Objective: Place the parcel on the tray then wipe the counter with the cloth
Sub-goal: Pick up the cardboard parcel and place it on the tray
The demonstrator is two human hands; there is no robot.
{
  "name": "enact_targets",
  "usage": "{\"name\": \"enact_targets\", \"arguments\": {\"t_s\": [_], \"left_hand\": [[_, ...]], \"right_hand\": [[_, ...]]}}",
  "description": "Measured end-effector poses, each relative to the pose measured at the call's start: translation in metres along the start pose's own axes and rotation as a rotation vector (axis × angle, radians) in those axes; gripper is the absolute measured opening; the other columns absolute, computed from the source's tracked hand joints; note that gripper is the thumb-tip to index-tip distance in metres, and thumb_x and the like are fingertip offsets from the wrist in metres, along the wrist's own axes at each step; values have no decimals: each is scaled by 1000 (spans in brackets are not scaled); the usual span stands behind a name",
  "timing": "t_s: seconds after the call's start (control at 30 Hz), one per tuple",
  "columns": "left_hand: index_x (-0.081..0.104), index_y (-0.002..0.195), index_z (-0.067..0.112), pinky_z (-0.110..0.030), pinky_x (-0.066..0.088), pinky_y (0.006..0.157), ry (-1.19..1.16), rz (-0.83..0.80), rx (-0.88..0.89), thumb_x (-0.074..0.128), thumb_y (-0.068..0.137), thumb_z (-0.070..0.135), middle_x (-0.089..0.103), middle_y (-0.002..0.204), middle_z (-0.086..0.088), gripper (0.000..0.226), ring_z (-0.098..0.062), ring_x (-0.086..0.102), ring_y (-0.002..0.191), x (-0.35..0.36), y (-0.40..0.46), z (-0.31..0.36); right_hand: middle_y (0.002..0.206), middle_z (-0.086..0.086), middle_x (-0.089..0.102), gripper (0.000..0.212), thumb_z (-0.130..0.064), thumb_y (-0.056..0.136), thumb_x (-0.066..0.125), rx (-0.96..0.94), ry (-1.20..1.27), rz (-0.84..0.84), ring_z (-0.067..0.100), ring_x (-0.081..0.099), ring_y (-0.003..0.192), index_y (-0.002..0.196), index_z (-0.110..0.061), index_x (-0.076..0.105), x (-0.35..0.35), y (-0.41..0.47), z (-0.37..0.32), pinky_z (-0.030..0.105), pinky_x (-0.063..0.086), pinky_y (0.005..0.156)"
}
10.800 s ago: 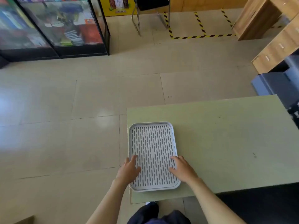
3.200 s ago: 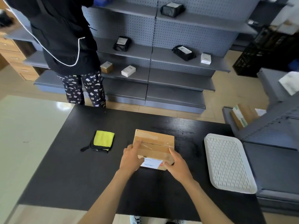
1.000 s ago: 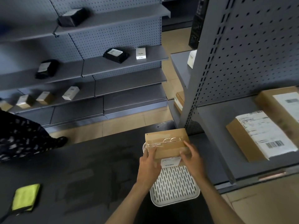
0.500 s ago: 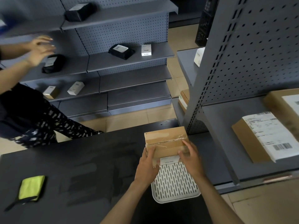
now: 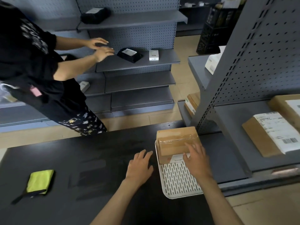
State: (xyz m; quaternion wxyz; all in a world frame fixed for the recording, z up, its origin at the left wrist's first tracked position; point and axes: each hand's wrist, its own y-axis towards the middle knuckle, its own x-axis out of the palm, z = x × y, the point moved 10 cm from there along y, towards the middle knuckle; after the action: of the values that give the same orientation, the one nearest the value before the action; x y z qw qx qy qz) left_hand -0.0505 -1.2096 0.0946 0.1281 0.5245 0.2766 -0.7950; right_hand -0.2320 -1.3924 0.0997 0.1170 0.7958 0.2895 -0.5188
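Note:
The taped cardboard parcel [image 5: 174,142] lies on the far half of the white slotted tray [image 5: 177,181], at the right end of the black counter [image 5: 81,159]. My right hand [image 5: 196,161] hovers over the parcel's near right corner, fingers spread, partly covering its white label; contact is unclear. Just left of the tray, my left hand [image 5: 139,165] is off the parcel, open, above the counter. A yellow-green cloth [image 5: 39,181] with a dark edge and strap lies at the counter's near left.
Another person in black [image 5: 37,75] stands beyond the counter's left part, both hands reaching to a grey shelf unit [image 5: 138,62] holding small packages. A grey pegboard rack [image 5: 243,70] rises right of the tray, with labelled boxes [image 5: 269,132] on its shelf.
The parcel went down onto the tray. My left hand let go and moved left; my right hand loosened to spread fingers. The other person leaned further in toward the shelves.

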Motion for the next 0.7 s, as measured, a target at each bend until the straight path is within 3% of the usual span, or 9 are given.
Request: {"name": "enact_targets", "arguments": {"t_s": [0.13,0.27,0.4,0.57,0.7], "left_hand": [[30,155,31,-42,43,110,55,17,-8,51,99,42,33,161,0,61,-23,33,145,-6,-35,-53],[34,154,29,-41,45,106,44,18,-57,47,100,41,39,157,2,57,-23,38,141,-11,-74,-108],[37,152,29,-41,46,103,11,25,-108,47,100,40,41,155,2,54,-23,41,138,-10,-108,-162],[41,149,29,-42,45,104,-14,28,-173,47,100,39,42,152,3,50,-23,41,137,-3,-145,-221],[45,146,31,-44,44,105,-48,9,-218,45,101,39,43,151,3,46,-23,41,137,7,-166,-250]], "right_hand": [[150,3,51,47,-30,101,58,-86,11,-15,30,46,138,147,-22,52,14,-18,-53,50,45,110],[135,2,58,36,-30,100,57,-177,-28,-53,27,55,123,135,-21,59,36,-43,-116,44,53,93],[137,-5,61,35,-34,99,61,-226,-51,-71,25,65,116,132,-26,63,68,-68,-165,41,56,92],[137,-10,61,36,-38,101,56,-294,-124,-167,15,60,123,136,-32,60,114,-99,-215,32,52,96],[137,-8,59,36,-38,103,54,-336,-166,-266,15,56,125,138,-30,59,143,-119,-243,32,51,96]]}}
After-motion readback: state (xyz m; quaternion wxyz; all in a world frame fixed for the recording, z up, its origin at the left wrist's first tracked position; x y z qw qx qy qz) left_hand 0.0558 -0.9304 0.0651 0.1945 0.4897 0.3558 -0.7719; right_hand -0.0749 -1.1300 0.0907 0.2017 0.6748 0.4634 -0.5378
